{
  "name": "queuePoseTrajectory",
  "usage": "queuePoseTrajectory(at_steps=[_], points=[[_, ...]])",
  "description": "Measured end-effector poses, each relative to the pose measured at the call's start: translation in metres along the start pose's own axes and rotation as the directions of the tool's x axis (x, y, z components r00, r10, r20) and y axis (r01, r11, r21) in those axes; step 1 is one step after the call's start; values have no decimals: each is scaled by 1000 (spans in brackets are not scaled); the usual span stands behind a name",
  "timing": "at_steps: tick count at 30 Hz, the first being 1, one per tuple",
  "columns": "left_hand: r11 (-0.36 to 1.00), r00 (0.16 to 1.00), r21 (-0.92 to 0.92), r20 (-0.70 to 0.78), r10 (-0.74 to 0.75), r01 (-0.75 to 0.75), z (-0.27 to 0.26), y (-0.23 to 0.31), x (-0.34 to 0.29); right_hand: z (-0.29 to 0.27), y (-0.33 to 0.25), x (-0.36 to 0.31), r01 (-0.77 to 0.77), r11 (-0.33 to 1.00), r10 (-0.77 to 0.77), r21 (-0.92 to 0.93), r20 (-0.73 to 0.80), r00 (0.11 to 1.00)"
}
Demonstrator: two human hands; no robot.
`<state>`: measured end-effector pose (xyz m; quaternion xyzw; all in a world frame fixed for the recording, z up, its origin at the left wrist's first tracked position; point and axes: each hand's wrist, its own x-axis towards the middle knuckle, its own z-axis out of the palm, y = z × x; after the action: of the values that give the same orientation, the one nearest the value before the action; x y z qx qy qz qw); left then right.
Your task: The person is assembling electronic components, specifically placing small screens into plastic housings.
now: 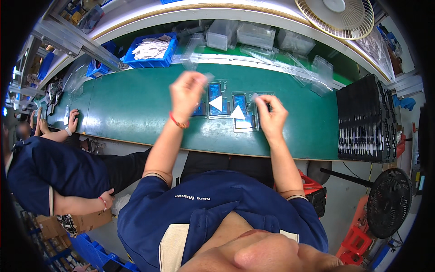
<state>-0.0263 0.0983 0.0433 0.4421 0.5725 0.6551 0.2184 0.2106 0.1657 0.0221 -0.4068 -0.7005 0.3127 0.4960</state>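
My left hand [186, 94], blurred a little, is raised over the bench with its fingers pinched on a thin translucent piece [208, 77]. To the right, my right hand [273, 117] pinches a small whitish translucent piece [255, 96] between thumb and forefinger. Between the hands lie transparent plastic trays holding dark items with blue screens or labels: one left tray [218, 114] and one right tray [247, 129]. A white triangle [216, 104] lies over the left tray, another white triangle [237, 113] over the right one. A further dark item [198, 110] shows partly under my left wrist.
The green bench [140, 109] carries a tall stack of black trays [364, 120] at right. Behind are a blue bin [152, 51] of white packets and transparent plastic boxes [256, 35]. A co-worker [59, 170] sits at left; a black fan [389, 203] stands at lower right.
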Motion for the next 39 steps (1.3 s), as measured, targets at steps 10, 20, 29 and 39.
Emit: queuePoseTrajectory(at_steps=[10, 20, 29, 39], points=[[213, 752, 949, 38, 659, -234, -110, -26, 104, -68, 27, -7, 511, 748, -313, -425, 452, 835], [457, 981, 882, 174, -89, -114, 41, 1, -63, -47, 17, -3, 540, 743, -77, -396, 751, 656], [431, 975, 902, 87, -204, 10, -111, -26, -51, 97, -44, -52, 524, 799, -151, -296, 744, 651], [416, 985, 907, 3, -173, 70, -373, -62, -7, 270, -112, -67, 289, 934, -342, 208, 749, 567]])
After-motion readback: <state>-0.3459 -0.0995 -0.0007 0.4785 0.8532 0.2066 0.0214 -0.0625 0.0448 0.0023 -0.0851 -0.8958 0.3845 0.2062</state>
